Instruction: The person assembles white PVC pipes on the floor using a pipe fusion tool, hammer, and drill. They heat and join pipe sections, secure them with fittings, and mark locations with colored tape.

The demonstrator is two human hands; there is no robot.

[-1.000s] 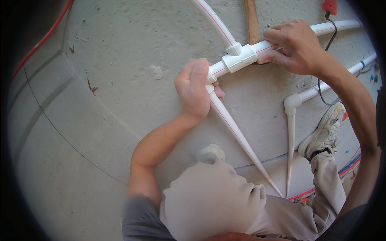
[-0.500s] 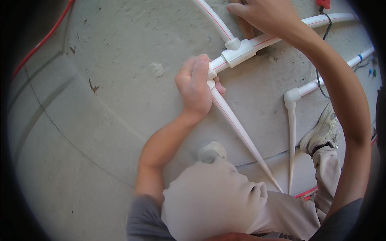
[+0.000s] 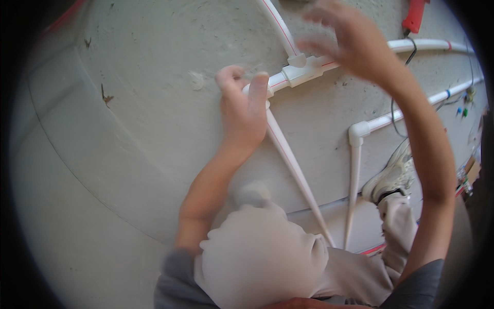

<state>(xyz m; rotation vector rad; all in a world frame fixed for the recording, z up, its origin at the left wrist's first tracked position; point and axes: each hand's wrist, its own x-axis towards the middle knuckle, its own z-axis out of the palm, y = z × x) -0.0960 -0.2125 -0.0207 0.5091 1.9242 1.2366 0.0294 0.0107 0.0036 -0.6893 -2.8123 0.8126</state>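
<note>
My left hand [image 3: 241, 110] is at the end of the white pipe run, beside a white fitting [image 3: 268, 90]. Its thumb lies against the fitting while the index finger stands apart, so the grip looks loosened; the other fingers are partly hidden. My right hand [image 3: 350, 41], blurred by motion, hovers over the pipe just right of the white tee [image 3: 304, 71], fingers spread and holding nothing. From the tee, a red-striped white branch pipe [image 3: 280, 28] runs away. Another white pipe [image 3: 293, 159] comes from the fitting toward my knee.
A second white pipe with an elbow [image 3: 358, 131] stands to the right, near my shoe [image 3: 392, 172]. A red-handled tool [image 3: 414, 18] with a dark cord lies at the far right. My bent knee [image 3: 262, 257] fills the lower middle. Concrete floor [image 3: 128, 170] lies to the left.
My right hand has come off the brown piece behind the pipe and spread its fingers. The left hand's fingers have loosened around the fitting. The whole view has shifted slightly.
</note>
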